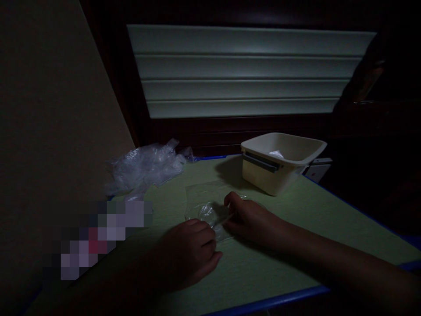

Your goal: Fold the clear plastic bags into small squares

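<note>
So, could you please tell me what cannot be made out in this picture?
All in the head view:
What the left hand's curled fingers hold, if anything: hidden by the hand itself and shadow.
What lies under the pixelated patch: masked.
The tub's floor and what its pale scrap is: the near wall and dimness hide them.
The white box's far left: behind the tub.

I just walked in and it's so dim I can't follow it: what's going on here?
A person is handling a piece of clear plastic that lies on a green table. The left hand is at its near edge, and the right hand has its fingers curled over it; how firm either grip is, the dimness hides. A crumpled heap of clear plastic sits at the far left, and a cream tub with something white inside stands at the far right.
</note>
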